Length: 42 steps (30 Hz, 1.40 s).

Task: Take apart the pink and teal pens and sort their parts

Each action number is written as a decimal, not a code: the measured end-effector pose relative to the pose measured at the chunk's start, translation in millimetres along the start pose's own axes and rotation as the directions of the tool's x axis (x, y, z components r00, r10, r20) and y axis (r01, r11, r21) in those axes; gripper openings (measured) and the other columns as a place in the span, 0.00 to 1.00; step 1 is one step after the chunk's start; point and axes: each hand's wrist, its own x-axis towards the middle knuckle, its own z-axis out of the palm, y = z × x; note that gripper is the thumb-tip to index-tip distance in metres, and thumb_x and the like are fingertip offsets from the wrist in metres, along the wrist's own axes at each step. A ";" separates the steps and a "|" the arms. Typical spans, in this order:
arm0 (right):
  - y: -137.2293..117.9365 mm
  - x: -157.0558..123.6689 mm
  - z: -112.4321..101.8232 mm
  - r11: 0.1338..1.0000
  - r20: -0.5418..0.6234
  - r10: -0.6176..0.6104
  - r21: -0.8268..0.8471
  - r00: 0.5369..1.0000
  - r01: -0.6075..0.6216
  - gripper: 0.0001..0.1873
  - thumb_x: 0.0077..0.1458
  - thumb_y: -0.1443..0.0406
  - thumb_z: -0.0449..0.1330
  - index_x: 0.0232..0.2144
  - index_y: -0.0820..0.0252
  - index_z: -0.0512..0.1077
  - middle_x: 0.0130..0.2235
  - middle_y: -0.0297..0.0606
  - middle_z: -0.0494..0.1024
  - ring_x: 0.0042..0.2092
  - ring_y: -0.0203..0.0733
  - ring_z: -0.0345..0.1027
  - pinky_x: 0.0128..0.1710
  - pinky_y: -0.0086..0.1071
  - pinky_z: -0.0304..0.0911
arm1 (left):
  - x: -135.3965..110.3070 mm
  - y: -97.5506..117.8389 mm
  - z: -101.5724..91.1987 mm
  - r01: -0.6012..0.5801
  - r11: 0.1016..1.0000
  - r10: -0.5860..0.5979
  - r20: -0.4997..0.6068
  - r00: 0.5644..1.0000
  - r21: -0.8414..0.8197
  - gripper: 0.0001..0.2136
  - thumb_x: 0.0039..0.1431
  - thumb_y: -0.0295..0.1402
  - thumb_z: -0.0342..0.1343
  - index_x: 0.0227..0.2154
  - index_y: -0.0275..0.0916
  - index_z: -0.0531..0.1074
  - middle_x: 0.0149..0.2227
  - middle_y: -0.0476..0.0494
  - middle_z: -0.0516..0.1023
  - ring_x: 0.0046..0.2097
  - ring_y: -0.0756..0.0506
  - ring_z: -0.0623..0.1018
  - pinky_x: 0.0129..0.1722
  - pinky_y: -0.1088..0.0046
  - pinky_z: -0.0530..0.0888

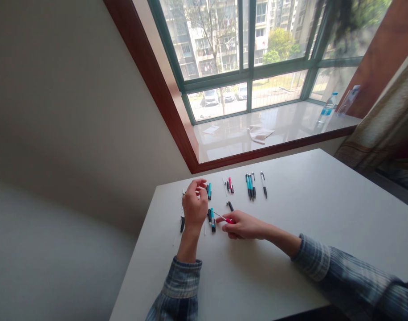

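Observation:
My right hand (243, 225) rests on the white table (291, 249) with its fingers pinched on a pink pen part (228, 220) whose thin refill points left. My left hand (194, 206) is raised just to the left with its fingers curled together, pinching something too small to make out. Between and around the hands lie teal and black pen pieces (211, 218), another teal piece (210, 191) and a black tip (230, 205). Farther back lie a pink pen piece (230, 184) and a row of assembled teal and black pens (251, 185), then a single pen (263, 183).
A black pen part (182, 224) lies near the table's left edge. Behind the table runs a window sill (291, 120) with papers (260, 133) and a water bottle (327, 108). A curtain (384, 120) hangs at the right. The wall is at the left.

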 end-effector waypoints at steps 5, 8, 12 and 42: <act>3.5 3.7 0.7 1.000 -0.021 -0.012 -0.010 1.000 0.012 0.13 0.61 0.63 0.58 0.45 0.63 0.75 0.23 0.28 0.69 0.23 0.32 0.60 0.24 0.25 0.55 | 1.1 -3.3 0.6 0.035 0.999 -0.035 0.042 0.998 0.010 0.13 0.61 0.27 0.47 0.44 0.42 0.75 0.41 0.44 0.81 0.42 0.43 0.80 0.42 0.67 0.74; -0.4 1.7 1.4 1.000 -0.013 -0.020 0.024 1.000 0.020 0.16 0.61 0.62 0.60 0.49 0.63 0.74 0.23 0.27 0.67 0.24 0.32 0.59 0.24 0.25 0.54 | 1.0 -3.7 0.9 0.036 0.999 -0.036 0.051 0.998 0.005 0.13 0.62 0.28 0.47 0.44 0.42 0.75 0.41 0.43 0.81 0.42 0.43 0.80 0.41 0.67 0.74; -11.4 -6.6 -6.4 0.988 -0.037 -0.065 0.138 0.997 0.070 0.22 0.63 0.54 0.62 0.53 0.62 0.72 0.24 0.26 0.64 0.23 0.29 0.51 0.22 0.24 0.47 | -2.0 -8.1 -0.1 0.079 0.991 -0.067 0.111 0.992 -0.107 0.14 0.63 0.30 0.48 0.45 0.40 0.76 0.42 0.42 0.81 0.41 0.44 0.79 0.40 0.67 0.75; 13.1 -16.2 -31.9 0.962 -0.238 -0.246 0.061 0.940 0.267 0.25 0.64 0.45 0.57 0.36 0.62 0.73 0.27 0.30 0.66 0.24 0.30 0.51 0.22 0.26 0.45 | -26.0 -5.3 7.8 0.366 0.698 -0.176 0.347 0.921 -0.616 0.17 0.54 0.41 0.69 0.44 0.37 0.79 0.38 0.42 0.83 0.39 0.47 0.80 0.45 0.68 0.77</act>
